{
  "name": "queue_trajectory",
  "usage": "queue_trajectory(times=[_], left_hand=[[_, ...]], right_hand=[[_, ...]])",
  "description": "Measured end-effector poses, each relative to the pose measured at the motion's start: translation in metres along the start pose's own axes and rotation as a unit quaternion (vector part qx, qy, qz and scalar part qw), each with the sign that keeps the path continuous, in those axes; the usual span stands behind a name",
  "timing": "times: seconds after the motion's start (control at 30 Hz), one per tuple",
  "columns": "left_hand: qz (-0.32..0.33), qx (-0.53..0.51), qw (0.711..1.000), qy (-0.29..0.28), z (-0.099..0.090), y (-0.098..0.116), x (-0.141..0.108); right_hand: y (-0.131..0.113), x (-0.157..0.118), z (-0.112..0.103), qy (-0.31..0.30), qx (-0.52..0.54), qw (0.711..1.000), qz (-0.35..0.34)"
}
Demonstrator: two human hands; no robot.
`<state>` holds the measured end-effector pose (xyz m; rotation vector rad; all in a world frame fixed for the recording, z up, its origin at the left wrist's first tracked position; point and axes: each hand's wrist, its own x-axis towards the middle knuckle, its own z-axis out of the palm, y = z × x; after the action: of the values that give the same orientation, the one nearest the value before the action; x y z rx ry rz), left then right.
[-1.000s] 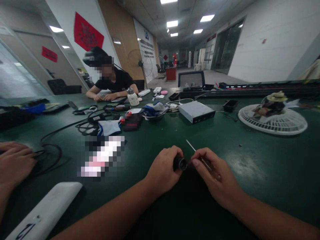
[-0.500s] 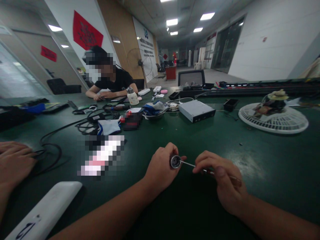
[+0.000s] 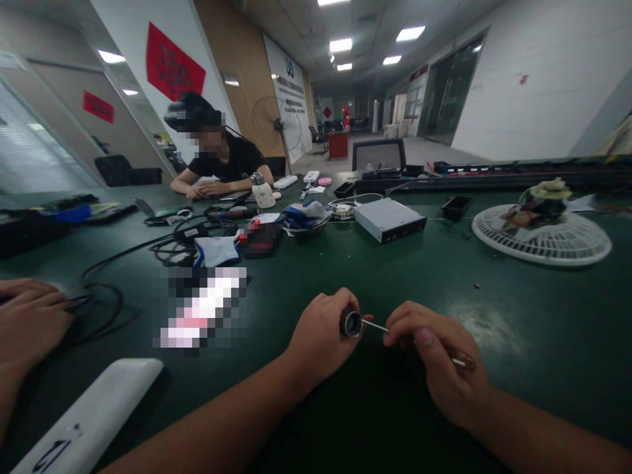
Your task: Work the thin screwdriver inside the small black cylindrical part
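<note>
My left hand (image 3: 318, 339) is closed around a small dark cylindrical part (image 3: 352, 324). Its round, metal-rimmed end faces me, and the inside looks dark and hollow. In my right hand (image 3: 439, 352) is a screwdriver (image 3: 463, 362) with a thin metal shaft and an amber, see-through handle. The shaft points left, and its tip is at the cylinder's rim; whether it touches cannot be made out. Both hands are just above the dark green table (image 3: 395, 421). My left fingers hide most of the cylinder's body.
Another person's hand (image 3: 34, 319) rests at the left edge beside a black cable. Near it lie a white elongated casing (image 3: 93, 411) and a blurred-out bright object (image 3: 205, 309). Farther back are a grey disc drive (image 3: 389, 219), a white fan grille (image 3: 543, 234) and a seated person (image 3: 230, 158).
The cylinder and my left hand have shifted slightly right and down, and the cylinder's end has turned a little. The screwdriver's tip has moved from inside the opening to its right rim.
</note>
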<state>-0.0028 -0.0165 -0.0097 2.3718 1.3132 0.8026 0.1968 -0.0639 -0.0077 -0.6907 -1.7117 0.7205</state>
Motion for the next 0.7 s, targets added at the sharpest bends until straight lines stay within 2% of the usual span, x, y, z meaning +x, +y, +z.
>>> queue_trajectory(times=[0.27, 0.5, 0.7], left_hand=[[0.003, 0.012, 1.0, -0.01, -0.0008, 0.0008, 0.0005], [0.003, 0.009, 1.0, -0.016, -0.0007, 0.0004, 0.0003], [0.008, 0.021, 1.0, -0.001, -0.001, 0.0008, 0.0009]], right_hand=[[-0.0002, 0.0017, -0.0009, -0.058, 0.025, 0.998, -0.008], [-0.001, 0.0006, -0.0002, 0.007, -0.006, 1.0, 0.001], [-0.0012, 0.0002, -0.0002, -0.052, 0.012, 0.999, -0.002]])
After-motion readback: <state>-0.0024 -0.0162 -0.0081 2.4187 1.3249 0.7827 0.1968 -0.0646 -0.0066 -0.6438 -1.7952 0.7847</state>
